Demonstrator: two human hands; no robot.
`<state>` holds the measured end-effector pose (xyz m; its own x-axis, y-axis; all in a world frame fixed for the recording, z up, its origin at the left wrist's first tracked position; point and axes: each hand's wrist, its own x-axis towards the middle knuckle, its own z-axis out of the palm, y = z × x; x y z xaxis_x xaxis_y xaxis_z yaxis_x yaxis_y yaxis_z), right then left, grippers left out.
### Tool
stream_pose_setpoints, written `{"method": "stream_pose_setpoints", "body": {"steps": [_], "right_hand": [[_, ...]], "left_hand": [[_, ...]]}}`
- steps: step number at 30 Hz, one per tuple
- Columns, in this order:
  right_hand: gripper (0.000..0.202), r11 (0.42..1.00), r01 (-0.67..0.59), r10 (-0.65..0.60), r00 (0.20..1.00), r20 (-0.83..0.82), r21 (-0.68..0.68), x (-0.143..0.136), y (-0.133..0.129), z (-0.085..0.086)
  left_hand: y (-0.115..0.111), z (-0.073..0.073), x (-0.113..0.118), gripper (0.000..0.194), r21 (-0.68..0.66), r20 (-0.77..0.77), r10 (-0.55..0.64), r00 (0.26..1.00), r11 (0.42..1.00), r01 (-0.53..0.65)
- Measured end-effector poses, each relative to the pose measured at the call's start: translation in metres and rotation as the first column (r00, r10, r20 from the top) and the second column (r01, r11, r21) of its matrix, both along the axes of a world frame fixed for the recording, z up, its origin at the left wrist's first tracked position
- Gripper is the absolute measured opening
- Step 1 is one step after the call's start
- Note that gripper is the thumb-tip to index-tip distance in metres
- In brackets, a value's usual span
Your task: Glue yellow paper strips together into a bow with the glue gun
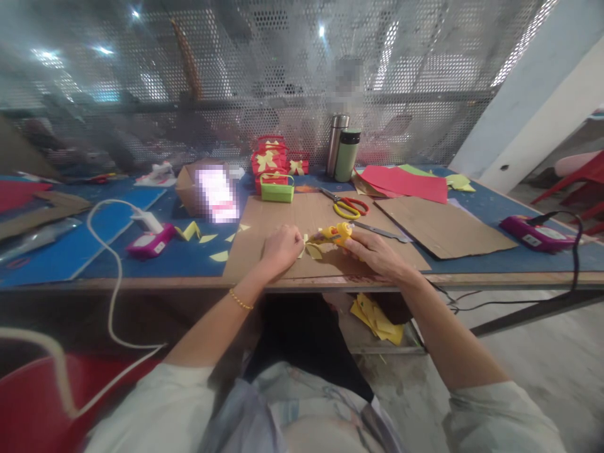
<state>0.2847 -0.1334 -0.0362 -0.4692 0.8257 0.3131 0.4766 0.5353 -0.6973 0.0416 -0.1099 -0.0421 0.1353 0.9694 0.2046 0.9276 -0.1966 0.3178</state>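
Note:
My right hand is closed around a yellow glue gun, its nozzle pointing left. Just left of that nozzle my left hand is closed, pinching a pale yellow paper bow by one end. The bow's looped part lies low over a brown cardboard sheet, under the glue gun. Behind the hands a small green paper basket stands upright at the sheet's far edge. Scissors with red and yellow handles lie beyond the glue gun, and a flat metal blade rests near my right hand.
Red paper baskets with yellow bows stack at the back, beside a steel flask and a green bottle. A lit phone leans on a box. Purple power strips with cables sit at both sides. Red paper lies right.

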Motion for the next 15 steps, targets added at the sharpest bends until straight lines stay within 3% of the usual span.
{"method": "stream_pose_setpoints", "body": {"steps": [15], "right_hand": [[0.048, 0.999, 0.046, -0.047, 0.999, 0.011, 0.011, -0.0019, 0.0022, -0.0043]], "left_hand": [[-0.0010, 0.0020, 0.0011, 0.019, -0.010, -0.024, 0.012, 1.000, 1.000, -0.012]]}}
